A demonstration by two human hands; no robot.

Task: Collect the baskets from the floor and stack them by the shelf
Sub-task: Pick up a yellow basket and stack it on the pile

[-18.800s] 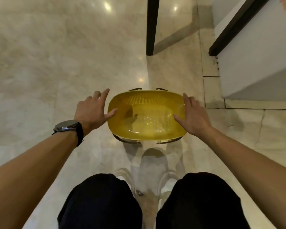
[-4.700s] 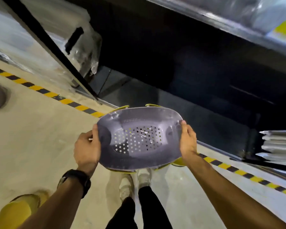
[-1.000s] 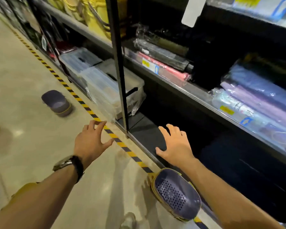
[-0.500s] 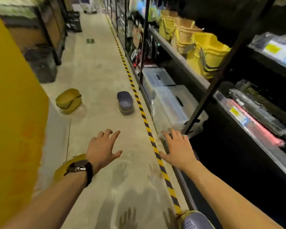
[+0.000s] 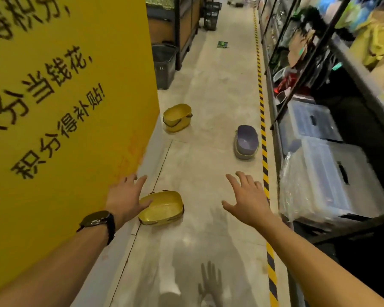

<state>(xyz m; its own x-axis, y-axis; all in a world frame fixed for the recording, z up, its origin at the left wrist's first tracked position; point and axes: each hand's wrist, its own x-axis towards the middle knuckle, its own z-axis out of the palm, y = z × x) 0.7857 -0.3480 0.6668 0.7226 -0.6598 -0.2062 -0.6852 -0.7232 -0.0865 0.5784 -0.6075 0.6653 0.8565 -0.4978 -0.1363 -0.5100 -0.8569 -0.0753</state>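
Baskets lie scattered along a shop aisle floor (image 5: pixel 211 89): a yellow basket (image 5: pixel 164 208) sits at lower centre of the frame, a second yellow basket (image 5: pixel 177 117) with a dark handle stands further up the aisle at centre, and a purple basket (image 5: pixel 246 140) rests to the right of centre, just beside the yellow-and-black hazard stripe (image 5: pixel 263 134) and with a paler rim showing under it. Both of the person's grips (bare hands, one with a dark wristwatch (image 5: pixel 98 220) at the wrist) are stretched forward with fingers spread and hold nothing. The left grip (image 5: pixel 125 200) hangs at the left edge of the nearest yellow basket, its thumb overlapping that rim in the picture, though whether it touches cannot be told. The right grip (image 5: pixel 247 200) is open in the air to the right of that basket, apart from it and between it and the stripe. A yellow sign panel (image 5: pixel 64 107) with black characters fills the left of the frame. Dark shelving (image 5: pixel 353 69) runs down the right side, with clear lidded storage boxes (image 5: pixel 324 180) at its foot in the lower right. A dark bin (image 5: pixel 164 63) stands at upper centre, beside the panel's edge. Shadows of hands (image 5: pixel 211 282) fall on the floor at the bottom of the frame.
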